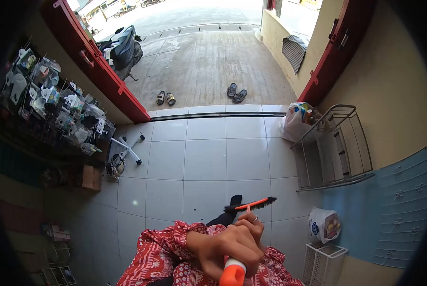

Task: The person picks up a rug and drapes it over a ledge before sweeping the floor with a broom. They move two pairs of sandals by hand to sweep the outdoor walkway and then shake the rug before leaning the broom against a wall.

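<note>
A broom with an orange head (249,206) and dark bristles hovers over or rests near the white tiles in front of me, overlapping my dark-socked foot (236,199). Its orange and white handle end (233,272) points up toward the camera. My left hand (223,244) is wrapped round the upper handle, coming in from a red patterned sleeve. Just beyond it, my right hand (251,224), with a ring on one finger, is closed round the handle lower down. The left hand covers part of the right hand and the shaft between them.
A metal rack (335,152) stands at the right, with a filled plastic bag (297,121) beside it and another bag (324,224) nearer. Hanging packaged goods (56,100) and a white wheeled base (127,150) are at left. Sandals (165,98) lie beyond the door track (208,115).
</note>
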The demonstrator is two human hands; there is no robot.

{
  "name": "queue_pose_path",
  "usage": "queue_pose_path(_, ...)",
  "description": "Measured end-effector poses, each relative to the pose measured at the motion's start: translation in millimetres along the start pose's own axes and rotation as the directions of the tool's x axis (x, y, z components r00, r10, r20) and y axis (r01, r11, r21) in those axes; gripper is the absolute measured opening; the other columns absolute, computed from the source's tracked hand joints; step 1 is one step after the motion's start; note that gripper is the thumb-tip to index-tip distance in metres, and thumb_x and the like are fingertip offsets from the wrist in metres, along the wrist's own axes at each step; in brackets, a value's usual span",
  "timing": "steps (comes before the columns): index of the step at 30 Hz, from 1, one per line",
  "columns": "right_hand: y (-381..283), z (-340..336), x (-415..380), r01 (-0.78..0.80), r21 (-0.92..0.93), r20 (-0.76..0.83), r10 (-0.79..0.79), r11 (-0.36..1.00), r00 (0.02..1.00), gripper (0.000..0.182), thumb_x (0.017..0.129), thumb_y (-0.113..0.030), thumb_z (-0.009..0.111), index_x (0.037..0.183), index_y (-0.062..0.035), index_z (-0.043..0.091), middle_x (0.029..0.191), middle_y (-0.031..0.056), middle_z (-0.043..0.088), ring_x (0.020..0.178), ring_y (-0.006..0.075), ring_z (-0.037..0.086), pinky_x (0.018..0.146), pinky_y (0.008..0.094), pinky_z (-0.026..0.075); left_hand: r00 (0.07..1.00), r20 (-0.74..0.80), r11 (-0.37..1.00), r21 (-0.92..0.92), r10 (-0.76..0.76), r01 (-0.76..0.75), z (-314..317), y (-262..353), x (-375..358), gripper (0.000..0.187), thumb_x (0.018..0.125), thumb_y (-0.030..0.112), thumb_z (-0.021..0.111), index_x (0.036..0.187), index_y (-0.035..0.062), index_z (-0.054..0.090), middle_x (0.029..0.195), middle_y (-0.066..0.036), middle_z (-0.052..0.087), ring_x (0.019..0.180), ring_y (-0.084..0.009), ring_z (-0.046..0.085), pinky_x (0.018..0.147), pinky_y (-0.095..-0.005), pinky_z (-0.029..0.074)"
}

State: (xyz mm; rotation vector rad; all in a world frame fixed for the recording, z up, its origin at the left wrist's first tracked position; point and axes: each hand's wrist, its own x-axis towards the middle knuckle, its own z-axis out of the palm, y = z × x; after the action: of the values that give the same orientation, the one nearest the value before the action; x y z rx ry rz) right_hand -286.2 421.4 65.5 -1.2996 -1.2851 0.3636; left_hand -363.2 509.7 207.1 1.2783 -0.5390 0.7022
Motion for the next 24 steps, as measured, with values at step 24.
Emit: queue_pose_path(24,-126.5,66.9,-462.5,-0.642,-0.313,-0.084,0.653,0.700,0.753,0.014,0.077,-0.014,0.066,0.068,-0.0064,0.059,0.057,0.0062,0.055,0.050,0.0261,0.051,0.052,0.0348,0.037,0.811,0.161,0.812,-0.077,-0.562,0.578,242.8,30.8,-349.7,0.031,0.075,0.005,0.062,0.053,0.0031,0.041,0.051,-0.007,0.043,0.046,-0.0211,0.044,0.047,-0.0331,0.032)
